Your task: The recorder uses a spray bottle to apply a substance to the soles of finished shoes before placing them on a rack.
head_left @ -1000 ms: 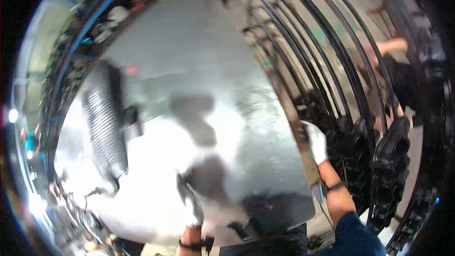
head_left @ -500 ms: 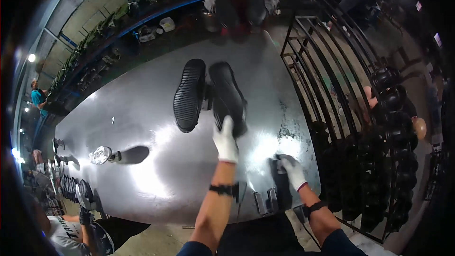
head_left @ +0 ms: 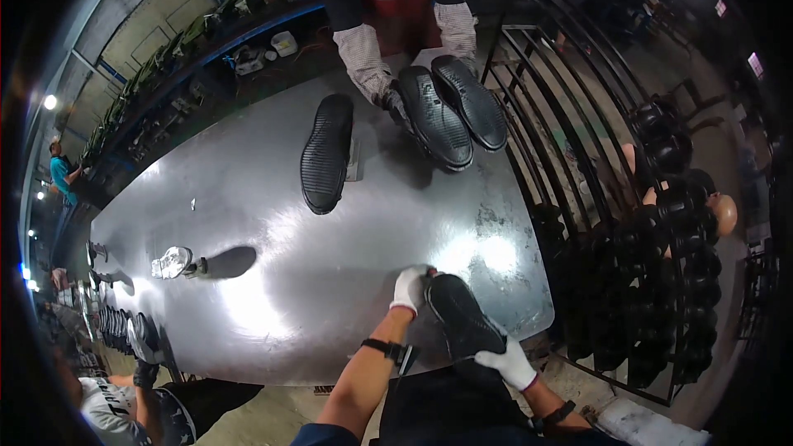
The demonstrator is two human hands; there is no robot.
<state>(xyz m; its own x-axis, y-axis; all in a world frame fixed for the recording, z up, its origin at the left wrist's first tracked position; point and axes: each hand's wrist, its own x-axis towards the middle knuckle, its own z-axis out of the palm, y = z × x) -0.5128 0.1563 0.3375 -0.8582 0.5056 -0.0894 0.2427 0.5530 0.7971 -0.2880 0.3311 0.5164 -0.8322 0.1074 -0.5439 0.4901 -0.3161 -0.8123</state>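
A black shoe lies at the near edge of the shiny metal table. My left hand, in a white glove, grips its toe end. My right hand, also gloved in white, holds its heel end close to my body. Across the table a person in a red apron holds two black shoes sole up with gloved hands. One more black shoe lies sole up on the table to their side.
A black metal rack loaded with several dark shoes stands on the right. A small silvery object rests on the table's left part. Another person sits at lower left beside a row of shoes.
My left hand pulled back from the far shoes to the near edge. Both hands now hold one shoe near me. The person opposite picked up two shoes.
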